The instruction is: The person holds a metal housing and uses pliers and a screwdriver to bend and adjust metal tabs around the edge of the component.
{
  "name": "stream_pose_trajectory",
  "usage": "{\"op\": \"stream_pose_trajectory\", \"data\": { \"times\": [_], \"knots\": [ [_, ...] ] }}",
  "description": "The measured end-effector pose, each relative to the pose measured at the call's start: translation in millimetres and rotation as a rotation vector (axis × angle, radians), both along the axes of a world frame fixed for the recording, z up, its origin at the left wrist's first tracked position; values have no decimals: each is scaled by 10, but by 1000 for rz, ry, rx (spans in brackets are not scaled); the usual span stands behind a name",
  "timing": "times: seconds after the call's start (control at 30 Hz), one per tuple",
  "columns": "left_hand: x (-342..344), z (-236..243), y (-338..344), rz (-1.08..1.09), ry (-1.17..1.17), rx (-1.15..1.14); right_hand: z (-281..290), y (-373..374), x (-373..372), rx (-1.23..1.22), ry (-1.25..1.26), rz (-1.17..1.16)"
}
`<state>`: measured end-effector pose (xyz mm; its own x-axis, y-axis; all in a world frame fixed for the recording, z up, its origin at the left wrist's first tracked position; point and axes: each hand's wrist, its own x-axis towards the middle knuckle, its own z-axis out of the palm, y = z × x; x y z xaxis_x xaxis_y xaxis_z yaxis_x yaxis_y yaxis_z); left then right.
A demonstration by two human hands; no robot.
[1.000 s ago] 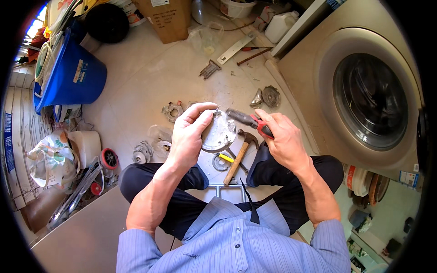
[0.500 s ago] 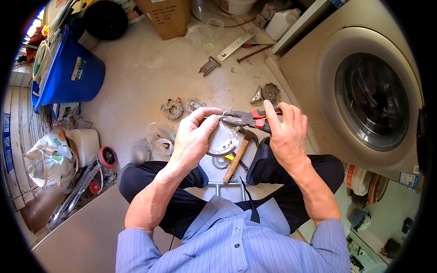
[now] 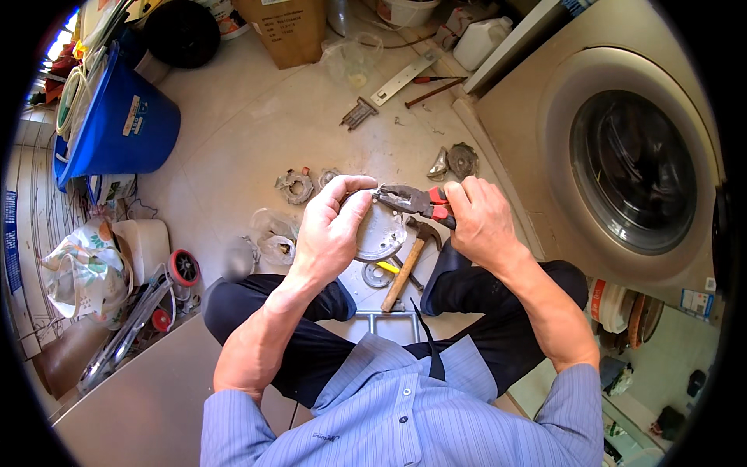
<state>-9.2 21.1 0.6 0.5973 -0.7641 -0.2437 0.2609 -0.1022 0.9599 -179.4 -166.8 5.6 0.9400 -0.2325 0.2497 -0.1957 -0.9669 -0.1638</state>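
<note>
My right hand (image 3: pixel 486 222) is closed round the red-and-black handles of a pair of pliers (image 3: pixel 408 199). The jaws point left and meet the fingertips of my left hand (image 3: pixel 333 226). Thumb and forefinger there pinch something small, mostly hidden, at the jaw tips. Just beneath the pliers is a round grey metal plate (image 3: pixel 380 237), partly covered by my left hand. A hammer (image 3: pixel 406 272) with a wooden handle lies to the right of the plate, between my feet. Near it are a smaller metal ring (image 3: pixel 377 275) and a yellow-marked tool (image 3: pixel 387 266).
Loose metal parts (image 3: pixel 294 187) and a clear plastic bag (image 3: pixel 274 233) lie on the floor beyond my left hand. A toothed wheel (image 3: pixel 463 159) sits beyond my right hand. The washing machine (image 3: pixel 537 148) stands right; a blue bucket (image 3: pixel 132 117) and cardboard box (image 3: pixel 284 35) stand farther back.
My right hand has closed its fingers round the handles, which stood apart with the forefinger and thumb spread. The pliers' jaws have tipped slightly. My left hand keeps nearly the same place.
</note>
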Motion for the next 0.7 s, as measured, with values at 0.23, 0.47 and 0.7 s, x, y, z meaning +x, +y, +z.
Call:
{"op": "stream_pose_trajectory", "data": {
  "times": [0.23,0.47,0.7],
  "knots": [
    [-86,-119,-104,88,34,65,-257,28,-13,13,-20,-31],
    [-89,-557,-341,311,132,153,-601,-15,52,24,72,-84],
    [-120,-624,-317,155,-629,396,-726,-4,10,56,258,-119]
  ]
}}
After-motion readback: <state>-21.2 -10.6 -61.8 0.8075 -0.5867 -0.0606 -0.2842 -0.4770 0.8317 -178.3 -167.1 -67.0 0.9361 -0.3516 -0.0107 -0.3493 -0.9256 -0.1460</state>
